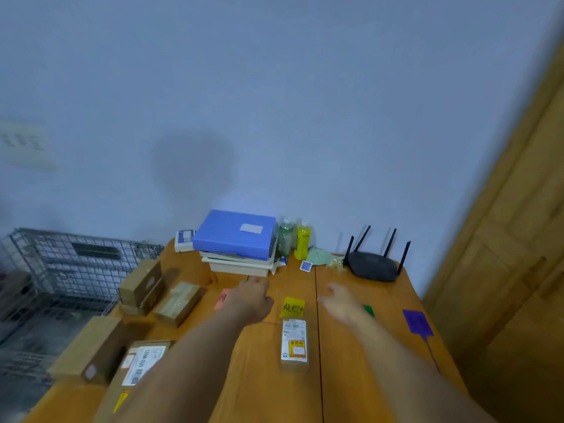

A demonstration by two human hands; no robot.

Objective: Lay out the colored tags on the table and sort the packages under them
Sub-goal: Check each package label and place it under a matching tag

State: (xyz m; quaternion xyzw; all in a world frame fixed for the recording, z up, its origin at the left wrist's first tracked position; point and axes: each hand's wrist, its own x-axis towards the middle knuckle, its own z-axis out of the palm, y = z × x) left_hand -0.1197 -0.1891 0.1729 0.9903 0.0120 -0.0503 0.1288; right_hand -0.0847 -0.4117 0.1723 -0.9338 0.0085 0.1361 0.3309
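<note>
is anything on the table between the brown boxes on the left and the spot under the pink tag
Nothing fixed: only the left hand and forearm cross that bare wooden table strip, covering part of the pink tag. The brown cardboard boxes sit just left.

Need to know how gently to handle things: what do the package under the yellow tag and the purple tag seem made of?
The package looks like brown cardboard, matt, with glossy paper labels stuck on top. The purple tag looks like thin plastic, probably flexible: a flat square with a slender tail like a cable-tie tag. Motion blur leaves both uncertain.
</note>
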